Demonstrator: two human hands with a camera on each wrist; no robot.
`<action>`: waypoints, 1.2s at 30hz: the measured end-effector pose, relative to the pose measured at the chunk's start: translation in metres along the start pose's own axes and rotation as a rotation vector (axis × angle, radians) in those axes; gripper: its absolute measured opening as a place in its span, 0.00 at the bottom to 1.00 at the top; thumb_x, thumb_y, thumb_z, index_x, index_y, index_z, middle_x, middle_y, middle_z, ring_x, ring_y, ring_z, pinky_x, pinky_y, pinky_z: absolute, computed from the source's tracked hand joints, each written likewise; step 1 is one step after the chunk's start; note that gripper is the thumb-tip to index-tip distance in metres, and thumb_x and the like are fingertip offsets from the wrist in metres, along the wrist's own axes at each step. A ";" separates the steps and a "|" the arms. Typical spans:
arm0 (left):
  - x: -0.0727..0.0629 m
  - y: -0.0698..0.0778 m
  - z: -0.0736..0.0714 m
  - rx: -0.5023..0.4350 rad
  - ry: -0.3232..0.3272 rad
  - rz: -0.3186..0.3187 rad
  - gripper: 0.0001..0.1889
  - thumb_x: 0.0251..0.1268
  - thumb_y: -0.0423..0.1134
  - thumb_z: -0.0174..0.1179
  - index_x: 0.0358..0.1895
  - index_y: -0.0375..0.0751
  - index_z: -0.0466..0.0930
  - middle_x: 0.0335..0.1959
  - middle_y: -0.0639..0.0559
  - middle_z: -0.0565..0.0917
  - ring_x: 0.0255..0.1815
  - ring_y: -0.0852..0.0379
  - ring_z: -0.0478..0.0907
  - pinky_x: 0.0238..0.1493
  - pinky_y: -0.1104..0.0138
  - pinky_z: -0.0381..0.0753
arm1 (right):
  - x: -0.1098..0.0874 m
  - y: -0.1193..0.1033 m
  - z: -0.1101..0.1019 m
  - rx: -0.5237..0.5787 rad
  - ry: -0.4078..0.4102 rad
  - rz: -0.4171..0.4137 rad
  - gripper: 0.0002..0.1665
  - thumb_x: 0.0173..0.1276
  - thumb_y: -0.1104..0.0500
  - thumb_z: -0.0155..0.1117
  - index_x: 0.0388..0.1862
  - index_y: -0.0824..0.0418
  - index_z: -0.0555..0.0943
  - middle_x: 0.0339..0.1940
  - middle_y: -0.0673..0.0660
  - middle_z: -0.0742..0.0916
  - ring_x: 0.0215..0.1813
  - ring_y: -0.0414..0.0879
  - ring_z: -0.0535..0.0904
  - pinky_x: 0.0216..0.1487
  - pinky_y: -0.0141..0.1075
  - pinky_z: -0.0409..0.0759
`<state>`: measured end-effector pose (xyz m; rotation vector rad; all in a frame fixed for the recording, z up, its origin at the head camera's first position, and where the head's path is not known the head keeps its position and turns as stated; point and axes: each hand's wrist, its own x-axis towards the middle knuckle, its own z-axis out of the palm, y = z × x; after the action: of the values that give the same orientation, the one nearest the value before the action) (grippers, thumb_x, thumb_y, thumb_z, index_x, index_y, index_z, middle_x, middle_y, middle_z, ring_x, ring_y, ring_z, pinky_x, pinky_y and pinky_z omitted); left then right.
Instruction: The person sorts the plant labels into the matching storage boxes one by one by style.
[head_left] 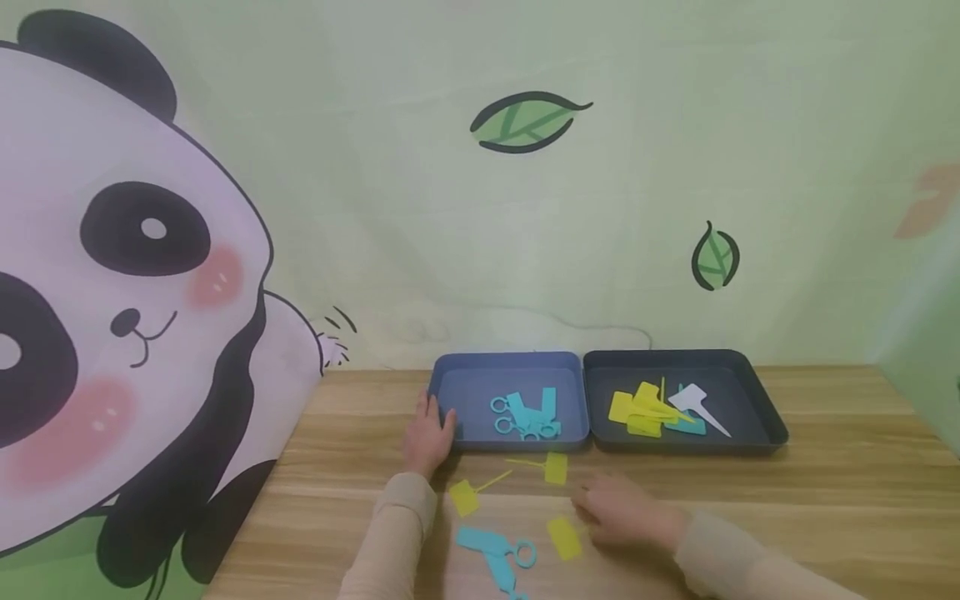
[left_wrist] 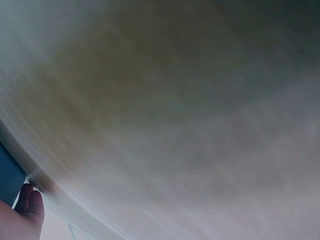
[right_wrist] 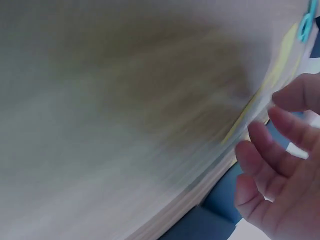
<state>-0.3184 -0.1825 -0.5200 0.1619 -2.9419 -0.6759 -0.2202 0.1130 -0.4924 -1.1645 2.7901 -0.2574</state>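
My left hand (head_left: 429, 437) rests at the front left corner of the blue tray (head_left: 465, 392), its fingers fairly straight against the side. In the left wrist view only some fingers (left_wrist: 34, 205) show beside the tray's corner. Several turquoise ring-ended tags (head_left: 528, 417) lie inside that tray. My right hand (head_left: 626, 508) is low over the table, beside a yellow T-shaped tag (head_left: 564, 537) whose stem runs toward the fingers. The right wrist view shows its fingers (right_wrist: 262, 157) loosely bent, with nothing visibly between them. Two more yellow tags, one left (head_left: 465, 498) and one farther back (head_left: 556, 468), lie between the hands.
A dark tray (head_left: 757, 408) adjoins the blue one on the right, with yellow tags (head_left: 645, 408), a white tag (head_left: 693, 398) and a turquoise piece (head_left: 686, 425). Turquoise ring-ended tags (head_left: 483, 542) lie on the wooden table (head_left: 840, 467) near the front. A printed cloth (head_left: 637, 192) hangs behind.
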 end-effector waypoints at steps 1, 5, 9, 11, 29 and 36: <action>0.000 0.000 0.001 -0.001 -0.006 -0.003 0.33 0.65 0.54 0.38 0.65 0.34 0.55 0.70 0.43 0.50 0.63 0.40 0.61 0.59 0.51 0.63 | 0.000 -0.002 0.000 0.036 0.006 0.011 0.09 0.48 0.59 0.61 0.31 0.56 0.77 0.27 0.48 0.76 0.31 0.41 0.69 0.36 0.38 0.72; 0.000 0.000 0.002 0.001 -0.012 -0.004 0.33 0.65 0.55 0.38 0.66 0.34 0.54 0.70 0.43 0.49 0.63 0.40 0.60 0.60 0.52 0.63 | 0.000 -0.010 0.001 0.097 0.028 0.024 0.22 0.46 0.51 0.65 0.42 0.55 0.76 0.33 0.48 0.74 0.34 0.41 0.67 0.33 0.33 0.69; -0.001 0.000 0.003 0.004 -0.008 -0.003 0.33 0.65 0.55 0.38 0.66 0.34 0.54 0.70 0.43 0.49 0.64 0.40 0.60 0.60 0.52 0.63 | 0.000 -0.016 0.003 0.080 0.014 0.028 0.24 0.40 0.48 0.69 0.37 0.55 0.75 0.29 0.47 0.67 0.32 0.40 0.61 0.29 0.29 0.60; -0.001 -0.001 0.003 0.003 -0.006 -0.002 0.33 0.65 0.54 0.39 0.65 0.34 0.55 0.70 0.43 0.50 0.63 0.40 0.61 0.60 0.52 0.63 | 0.001 -0.017 0.005 0.083 0.003 0.033 0.23 0.41 0.49 0.69 0.36 0.56 0.76 0.29 0.47 0.67 0.33 0.41 0.61 0.29 0.29 0.60; 0.001 0.000 0.003 -0.001 -0.013 -0.007 0.33 0.65 0.54 0.39 0.66 0.34 0.55 0.70 0.44 0.49 0.63 0.40 0.60 0.59 0.51 0.63 | 0.012 -0.013 0.007 0.152 -0.045 0.056 0.20 0.37 0.52 0.72 0.26 0.56 0.72 0.29 0.48 0.66 0.32 0.40 0.60 0.30 0.28 0.61; 0.001 0.000 0.002 -0.006 -0.019 -0.015 0.33 0.65 0.55 0.38 0.66 0.34 0.54 0.70 0.43 0.49 0.64 0.41 0.59 0.60 0.52 0.62 | 0.016 -0.008 0.007 0.203 -0.104 0.054 0.21 0.38 0.53 0.72 0.25 0.54 0.68 0.26 0.46 0.67 0.31 0.39 0.60 0.30 0.27 0.61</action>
<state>-0.3193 -0.1816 -0.5219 0.1783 -2.9594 -0.6917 -0.2248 0.0948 -0.4978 -1.0247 2.6288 -0.4500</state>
